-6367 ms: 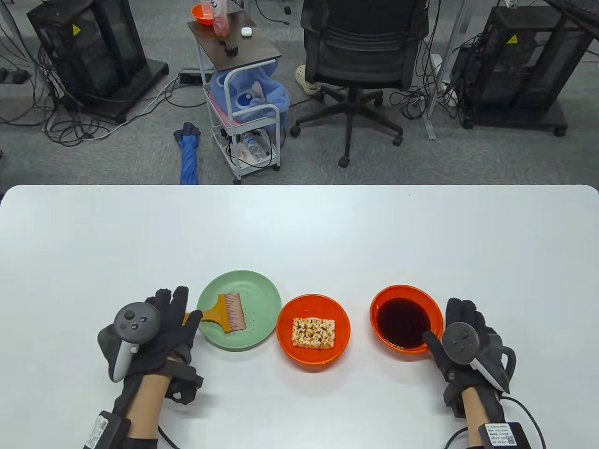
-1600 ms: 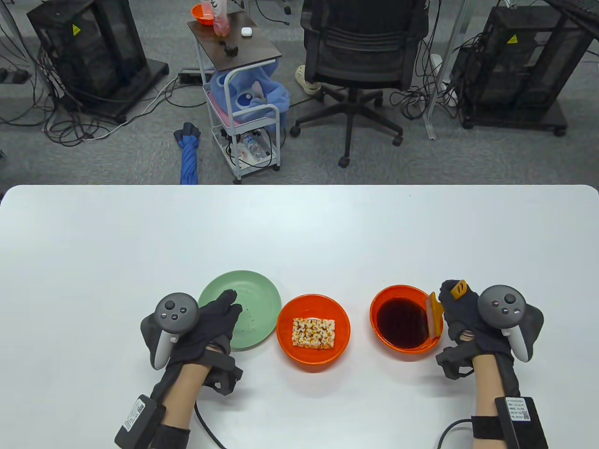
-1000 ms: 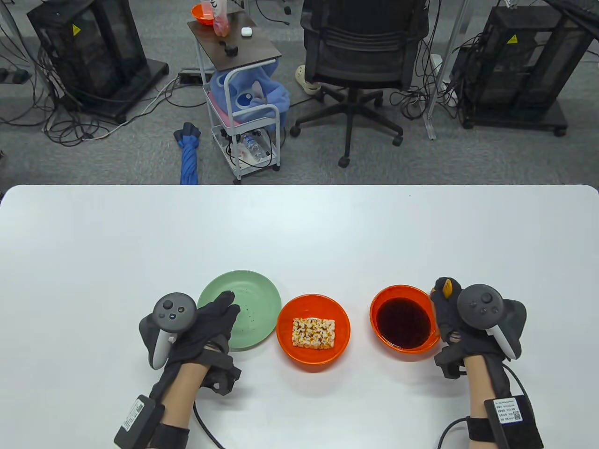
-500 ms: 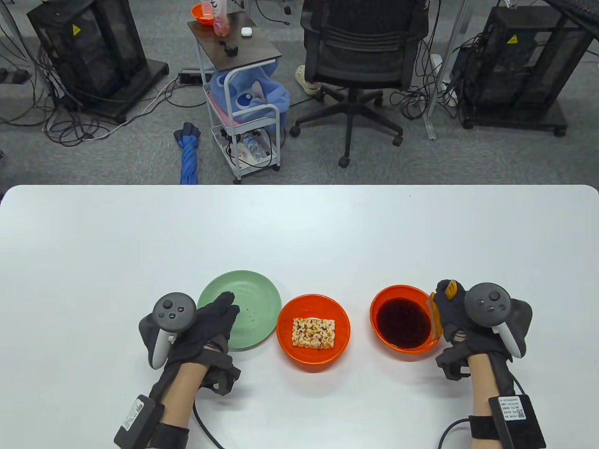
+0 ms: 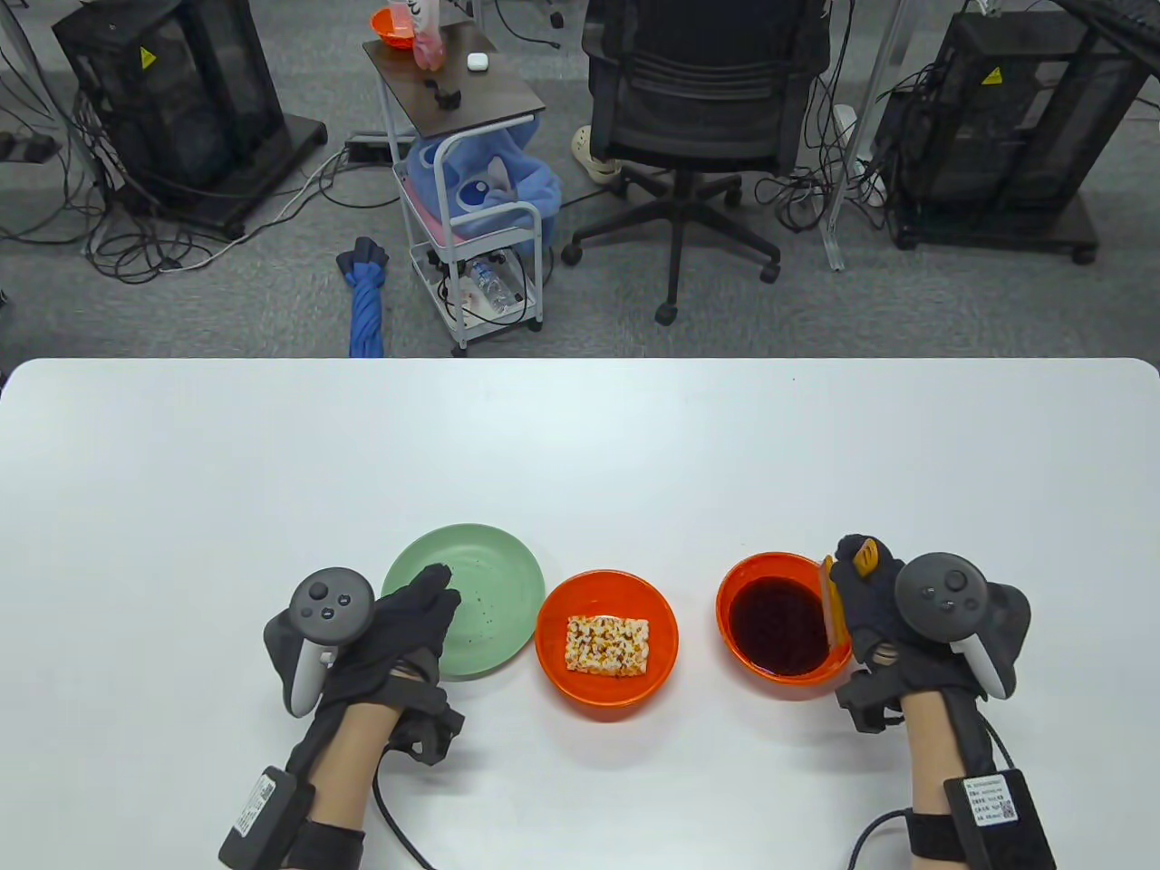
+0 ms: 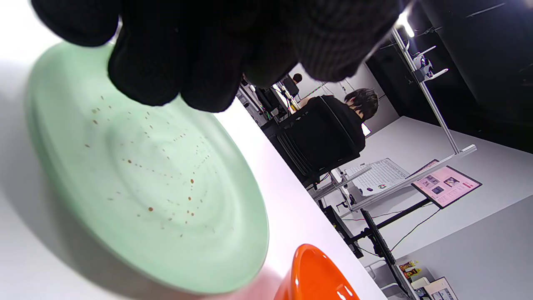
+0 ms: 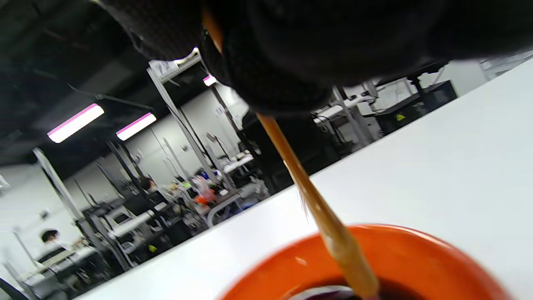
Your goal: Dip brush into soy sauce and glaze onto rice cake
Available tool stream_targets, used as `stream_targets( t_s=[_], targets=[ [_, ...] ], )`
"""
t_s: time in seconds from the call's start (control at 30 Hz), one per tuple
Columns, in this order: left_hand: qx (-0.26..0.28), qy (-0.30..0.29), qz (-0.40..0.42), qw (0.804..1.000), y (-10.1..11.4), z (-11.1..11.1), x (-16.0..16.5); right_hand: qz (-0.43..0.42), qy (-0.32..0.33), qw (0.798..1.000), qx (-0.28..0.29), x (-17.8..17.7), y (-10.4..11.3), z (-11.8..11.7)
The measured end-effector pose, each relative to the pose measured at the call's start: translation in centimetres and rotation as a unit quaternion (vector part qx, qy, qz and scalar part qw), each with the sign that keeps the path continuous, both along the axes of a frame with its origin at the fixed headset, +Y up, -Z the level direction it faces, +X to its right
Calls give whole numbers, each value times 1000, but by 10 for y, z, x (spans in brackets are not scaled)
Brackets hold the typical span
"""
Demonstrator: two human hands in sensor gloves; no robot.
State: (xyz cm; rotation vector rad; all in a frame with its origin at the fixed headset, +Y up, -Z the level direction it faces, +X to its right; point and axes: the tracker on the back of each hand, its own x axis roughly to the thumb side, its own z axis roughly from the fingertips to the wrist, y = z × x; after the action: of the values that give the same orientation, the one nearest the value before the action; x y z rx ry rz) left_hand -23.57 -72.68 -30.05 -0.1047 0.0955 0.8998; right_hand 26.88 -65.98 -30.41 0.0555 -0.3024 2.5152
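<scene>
My right hand (image 5: 874, 598) grips the wooden brush (image 5: 832, 605) by its handle, which pokes out above my fingers. The brush stands edge-on inside the right side of the orange bowl of dark soy sauce (image 5: 781, 625). In the right wrist view the brush (image 7: 333, 233) runs down from my hand into the sauce bowl (image 7: 416, 258). The rice cake (image 5: 608, 645) lies in the middle orange bowl (image 5: 557, 662). My left hand (image 5: 408, 625) rests flat, palm down, on the near left edge of the green plate (image 5: 494, 580), holding nothing.
The green plate (image 6: 145, 179) carries small brown sauce specks. The middle bowl's rim (image 6: 316, 271) shows beside it. The three dishes stand in a row near the table's front edge. An office chair (image 5: 698, 118) and a small cart (image 5: 462, 181) stand beyond the table.
The brush went from the green plate to my right hand. Over the last second it has been tilting slightly back and forth in the sauce bowl. My left hand has stayed still.
</scene>
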Motion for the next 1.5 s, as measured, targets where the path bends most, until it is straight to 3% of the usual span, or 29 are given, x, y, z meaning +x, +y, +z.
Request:
stream_targets(
  t_s=[0.17, 0.3, 0.6, 0.93, 1.5],
  targets=[
    [-1, 2, 7, 1000, -1, -1, -1, -78, 40, 994, 58, -30, 17, 11],
    [-2, 3, 14, 1000, 0, 0, -3, -169, 76, 981, 59, -63, 14, 15],
    [7, -7, 16, 1000, 2, 0, -1, -242, 113, 960, -90, -136, -53, 3],
    [3, -17, 11, 1000, -1, -2, 5, -257, 101, 948, -158, -147, -84, -7],
    [-4, -9, 16, 1000, -2, 0, 2, -230, 71, 957, -159, -123, -78, -6]
  ],
)
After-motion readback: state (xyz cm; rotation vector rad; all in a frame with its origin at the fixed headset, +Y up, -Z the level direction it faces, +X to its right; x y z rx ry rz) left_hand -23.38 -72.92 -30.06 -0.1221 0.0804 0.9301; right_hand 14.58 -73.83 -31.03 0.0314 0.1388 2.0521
